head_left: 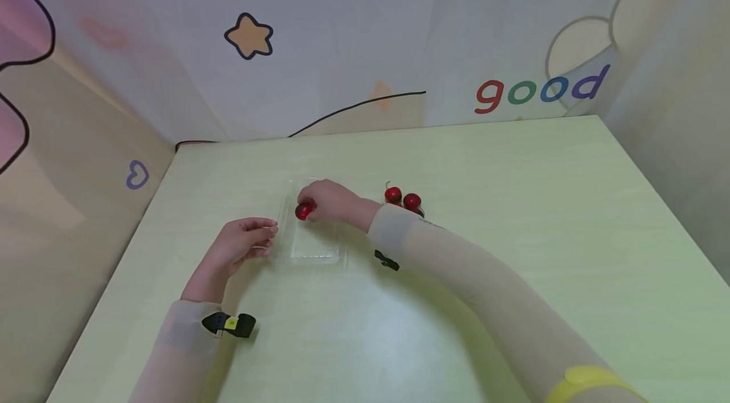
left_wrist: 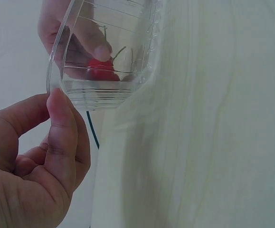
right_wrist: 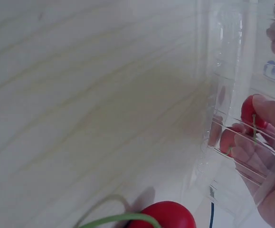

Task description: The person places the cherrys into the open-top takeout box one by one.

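A clear plastic container (head_left: 312, 257) lies on the table. At its left rim my left hand (head_left: 242, 243) pinches the edge between thumb and fingers, as the left wrist view shows. Reaching in from the right, my right hand (head_left: 331, 200) holds a red cherry (head_left: 304, 210) by its fingertips inside the container. In the right wrist view this cherry (right_wrist: 251, 111) has a green stem, and a second red shape (right_wrist: 228, 141) shows beside it; whether that is another cherry or a reflection I cannot tell.
Several cherries (head_left: 412, 201) sit on the table right of the container, partly hidden behind my right forearm. One cherry (right_wrist: 168, 216) with a long green stem appears low in the right wrist view. A printed cloth backdrop (head_left: 353, 42) stands behind the pale table (head_left: 513, 200).
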